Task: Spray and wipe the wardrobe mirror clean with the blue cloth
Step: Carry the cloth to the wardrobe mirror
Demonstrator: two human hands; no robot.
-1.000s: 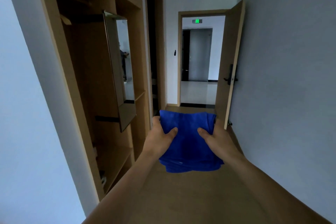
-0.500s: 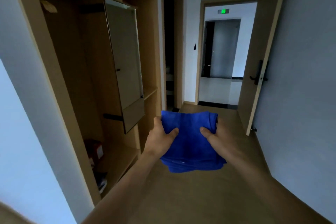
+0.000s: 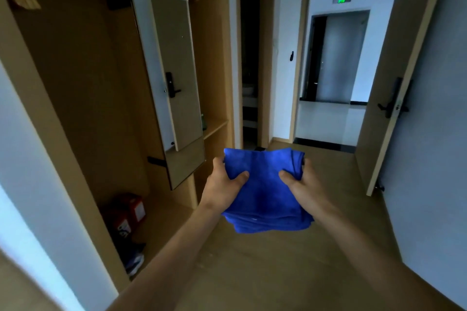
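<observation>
Left hand (image 3: 225,181) and right hand (image 3: 300,184) each grip one side of the folded blue microfibre cloth (image 3: 262,192), thumbs on top, cloth held in the air.

Tall narrow wall mirror (image 3: 174,70) hangs in the open wooden wardrobe (image 3: 83,88), up-left, apart from the cloth.

Risk: no spray bottle visible, so a dry wipe would likely smear.

Dim hallway, pale wood floor (image 3: 252,265), wooden door (image 3: 396,70) open at right.

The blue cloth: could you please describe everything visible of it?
The blue cloth is deep blue with a soft, plush look. It is folded into several layers, whose edges show along its lower side. It is held in the air above the floor, clear of the mirror. The left hand grips its left edge and the right hand its right, thumbs on top.
</observation>
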